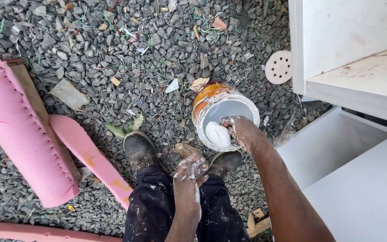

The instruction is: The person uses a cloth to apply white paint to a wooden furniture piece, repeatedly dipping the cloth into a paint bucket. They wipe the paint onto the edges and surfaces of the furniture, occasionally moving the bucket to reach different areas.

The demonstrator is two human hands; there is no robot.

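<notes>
At centre right of the frame, a white paint bucket (225,114) is seen standing on the gravel ground (113,54). The right hand (240,132) is dipped into it, fingers (230,127) clenched on a white wad (217,134), probably a cloth. At lower centre, the paint-smeared left hand (190,172) is held empty, fingers released. Pink foam pieces (19,134) are shown at left, white cabinet panels (359,89) at right.

Gravel ground (113,54) with paint bucket (211,96), pink foam pieces (19,134), sanding disc (278,66).
</notes>
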